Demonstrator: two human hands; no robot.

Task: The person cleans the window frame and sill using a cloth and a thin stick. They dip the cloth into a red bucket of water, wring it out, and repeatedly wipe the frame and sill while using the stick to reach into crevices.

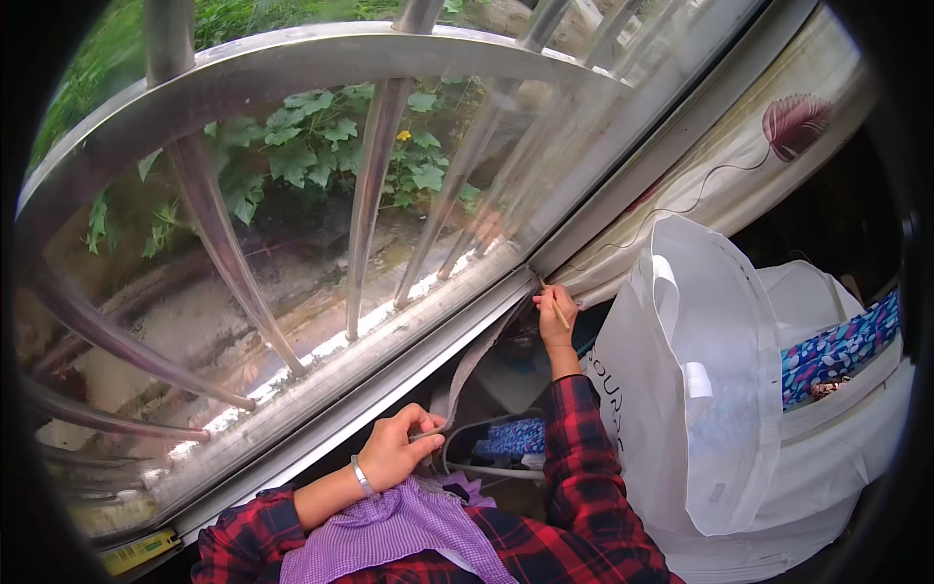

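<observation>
My right hand (558,317) grips a thin wooden stick (561,314), its far tip at the lower corner of the window frame (531,270). Between the thumb and fingers of my left hand (398,447) is the near end of a long grey strip (465,372), which looks like cloth. The strip runs slackly up beside the pale window rail (408,366) towards that same corner. Its far end, close to my right hand, is hard to make out.
Metal bars (365,212) stand beyond the glass. A curtain (719,190) hangs right of the frame. A large white bag (649,379) with writing bulges at my right. Below my arms sits a container (496,471) with blue patterned fabric. A yellow packet (142,552) lies lower left.
</observation>
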